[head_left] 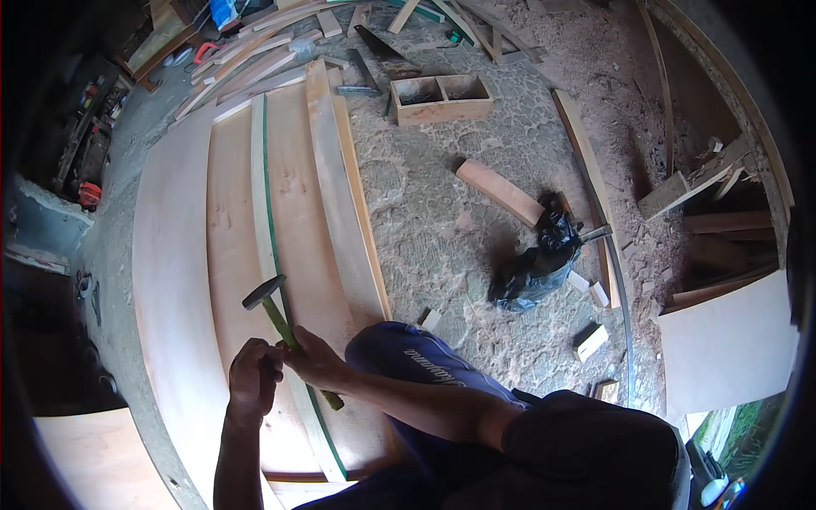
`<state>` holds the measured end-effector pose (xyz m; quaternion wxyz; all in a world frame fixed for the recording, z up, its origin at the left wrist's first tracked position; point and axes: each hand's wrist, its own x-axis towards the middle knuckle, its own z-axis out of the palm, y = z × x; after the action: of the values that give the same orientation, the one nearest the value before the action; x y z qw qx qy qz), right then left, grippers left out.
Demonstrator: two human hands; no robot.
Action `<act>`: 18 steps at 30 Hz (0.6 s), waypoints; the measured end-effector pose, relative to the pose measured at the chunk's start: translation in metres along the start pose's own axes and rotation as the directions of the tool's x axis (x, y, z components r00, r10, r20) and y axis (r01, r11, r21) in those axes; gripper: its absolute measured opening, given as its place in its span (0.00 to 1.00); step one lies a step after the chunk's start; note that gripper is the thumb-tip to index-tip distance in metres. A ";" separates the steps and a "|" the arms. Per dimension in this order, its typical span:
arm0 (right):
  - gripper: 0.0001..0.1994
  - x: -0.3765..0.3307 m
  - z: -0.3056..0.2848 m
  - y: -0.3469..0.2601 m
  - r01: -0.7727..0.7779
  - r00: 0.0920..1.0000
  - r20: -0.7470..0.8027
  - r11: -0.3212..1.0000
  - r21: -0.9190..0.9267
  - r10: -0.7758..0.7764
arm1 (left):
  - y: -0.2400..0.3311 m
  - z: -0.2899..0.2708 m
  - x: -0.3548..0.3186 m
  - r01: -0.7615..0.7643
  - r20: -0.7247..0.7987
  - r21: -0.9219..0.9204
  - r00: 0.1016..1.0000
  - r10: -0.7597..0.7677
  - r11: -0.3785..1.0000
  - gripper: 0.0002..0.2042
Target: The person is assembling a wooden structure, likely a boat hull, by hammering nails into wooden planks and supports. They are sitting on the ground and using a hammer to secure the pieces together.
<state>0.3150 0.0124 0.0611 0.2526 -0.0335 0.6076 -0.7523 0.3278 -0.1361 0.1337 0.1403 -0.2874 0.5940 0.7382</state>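
My right hand [314, 361] is wrapped round the yellow-green handle of a hammer [279, 321]. The hammer's dark head points up and to the left, over a wooden panel [234, 212] lying flat on the floor. Close beside it, my left hand [255, 374] is closed with its fingers pinched together, almost touching the right hand's fingers. Whatever may be in that pinch is too small to make out. Beneath both hands runs a long narrow strip with a green edge [270, 195], lengthwise along the panel's pale boards.
Right of the panel lie a wood block [501, 191], a black plastic bag [535, 268] and small offcuts [591, 342]. A two-compartment wooden box [444, 110] and a handsaw [384, 53] sit farther off. Loose planks [246, 64] spread at the far left. My knee [399, 348] is beside the panel.
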 end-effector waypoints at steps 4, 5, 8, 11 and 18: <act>0.09 0.023 -0.049 -0.025 0.003 0.998 -0.055 0.888 0.460 0.025 | 0.001 0.077 0.049 -0.136 0.129 -0.007 0.982 0.135 0.991 0.09; 0.09 0.030 -0.074 -0.024 0.036 0.989 -0.146 0.917 0.398 0.025 | -0.007 0.104 0.065 -0.181 0.185 -0.018 0.966 0.181 0.983 0.10; 0.11 0.042 -0.134 -0.020 0.105 0.953 -0.300 0.891 0.442 0.037 | -0.042 0.171 0.105 -0.127 0.179 -0.061 0.974 0.136 0.990 0.19; 0.11 0.052 -0.181 -0.019 0.020 0.884 -0.405 0.847 0.531 0.234 | -0.084 0.217 0.152 -0.040 0.226 -0.003 0.973 0.040 0.999 0.36; 0.09 0.059 -0.341 0.047 0.055 0.858 -0.477 0.888 0.456 0.192 | -0.095 0.220 0.158 -0.236 0.278 0.119 0.940 0.196 0.964 0.38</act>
<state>0.1580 0.2876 -0.0860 0.1109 0.2487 0.4604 -0.8449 0.1976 0.0772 -0.0067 0.1574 -0.1080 0.6519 0.7339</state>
